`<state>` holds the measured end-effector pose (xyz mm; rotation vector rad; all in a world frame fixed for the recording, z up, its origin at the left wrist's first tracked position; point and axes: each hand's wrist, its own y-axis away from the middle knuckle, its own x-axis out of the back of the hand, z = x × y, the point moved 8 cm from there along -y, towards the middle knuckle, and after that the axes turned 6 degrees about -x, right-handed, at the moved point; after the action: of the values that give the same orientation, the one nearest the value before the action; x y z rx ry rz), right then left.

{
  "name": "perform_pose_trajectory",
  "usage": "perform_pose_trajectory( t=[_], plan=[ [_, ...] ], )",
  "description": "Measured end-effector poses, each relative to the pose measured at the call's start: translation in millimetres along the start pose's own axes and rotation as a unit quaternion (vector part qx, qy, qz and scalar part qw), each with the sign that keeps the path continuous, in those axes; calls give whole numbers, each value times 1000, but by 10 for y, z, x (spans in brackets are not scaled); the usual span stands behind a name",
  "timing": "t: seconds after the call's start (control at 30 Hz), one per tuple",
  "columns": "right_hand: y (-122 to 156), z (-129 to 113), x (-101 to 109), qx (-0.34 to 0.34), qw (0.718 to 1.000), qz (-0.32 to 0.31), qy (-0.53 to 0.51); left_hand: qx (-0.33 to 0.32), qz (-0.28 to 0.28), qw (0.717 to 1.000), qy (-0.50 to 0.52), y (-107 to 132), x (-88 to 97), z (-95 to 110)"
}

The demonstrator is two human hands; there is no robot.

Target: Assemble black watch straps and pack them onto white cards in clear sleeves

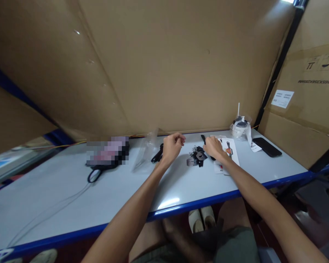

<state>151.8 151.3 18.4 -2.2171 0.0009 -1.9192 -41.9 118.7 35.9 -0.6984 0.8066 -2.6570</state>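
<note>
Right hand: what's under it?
Under the right hand lie printed leaflets and a black strap whose far end pokes out. The strap's middle and the leaflets' left part are covered by the hand.

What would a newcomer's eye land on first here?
First come the left hand and right hand, close together mid-table on either side of a small pile of metal and black parts, with a black strap by the left one. Behind them a cardboard wall fills the view. A black phone lies far right on the white table.
</note>
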Motion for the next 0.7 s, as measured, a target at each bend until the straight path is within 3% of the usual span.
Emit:
perform_pose_trajectory(
  t=[0.2,0.33,0.4,0.5,0.57,0.63,0.7],
  plan=[
    [-75,109,-22,-28,998,11,-55,-3,-15,1000,-6,25,-48,4],
    [-168,279,7,-76,978,44,-191,0,-28,1000,0,48,-88,34],
    [-189,345,32,-101,936,51,-334,1,-38,999,8,70,-124,82],
    [-172,316,28,-109,818,16,-564,2,-85,996,21,129,-250,191],
    [-132,229,22,-103,745,-14,-659,7,-129,991,28,185,-363,263],
    [-84,136,-2,-100,701,-38,-705,19,-170,985,35,244,-466,309],
    [-44,63,-52,-106,678,-54,-725,36,-198,979,35,292,-532,317]
  ],
)
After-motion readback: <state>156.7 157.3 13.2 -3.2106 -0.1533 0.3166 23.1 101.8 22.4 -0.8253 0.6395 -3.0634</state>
